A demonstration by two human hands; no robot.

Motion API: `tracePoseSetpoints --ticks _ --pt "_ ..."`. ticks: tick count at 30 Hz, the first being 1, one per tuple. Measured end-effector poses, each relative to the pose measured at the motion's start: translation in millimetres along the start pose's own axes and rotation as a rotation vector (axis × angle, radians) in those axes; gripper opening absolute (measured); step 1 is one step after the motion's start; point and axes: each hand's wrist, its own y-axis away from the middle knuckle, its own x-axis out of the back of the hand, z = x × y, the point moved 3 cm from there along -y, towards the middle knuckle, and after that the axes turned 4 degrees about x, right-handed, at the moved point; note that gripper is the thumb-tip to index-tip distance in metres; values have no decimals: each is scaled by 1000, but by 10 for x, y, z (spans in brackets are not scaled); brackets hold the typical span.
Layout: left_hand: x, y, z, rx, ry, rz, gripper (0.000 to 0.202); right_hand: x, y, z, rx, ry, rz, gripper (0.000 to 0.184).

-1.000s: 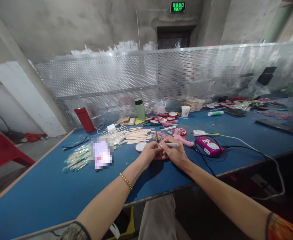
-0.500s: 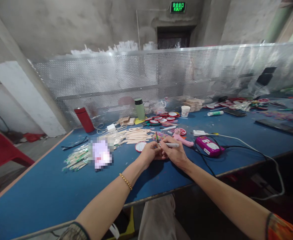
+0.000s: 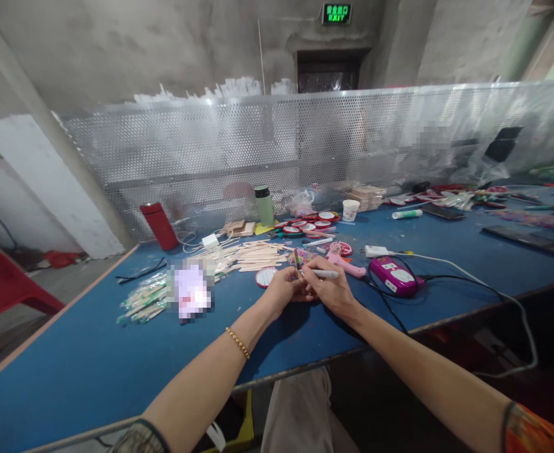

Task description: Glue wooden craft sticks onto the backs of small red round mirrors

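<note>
the right hand is closed around a white pen, and a slim dark-and-green stick is pinched in the left hand, near the pen, over the blue table. the left hand is flanked by a red-rimmed disc; pale wooden sticks are spread beyond. the right side is crowded by a pink glue gun and a purple power strip, trailed by cables.
</note>
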Motion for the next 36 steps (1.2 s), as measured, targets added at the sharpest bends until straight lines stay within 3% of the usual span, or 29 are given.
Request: tracePoseSetpoints --ticks 17,29,36 --pt "11 -18 -14 -3 -16 -1 25 23 0 -18 -36 -34 68 23" --pt "7 -17 -12 13 -3 7 23 12 4 -5 -26 -11 44 23" --pt "25 -40 -34 5 1 -20 32 5 8 37 -30 -13 5 23"
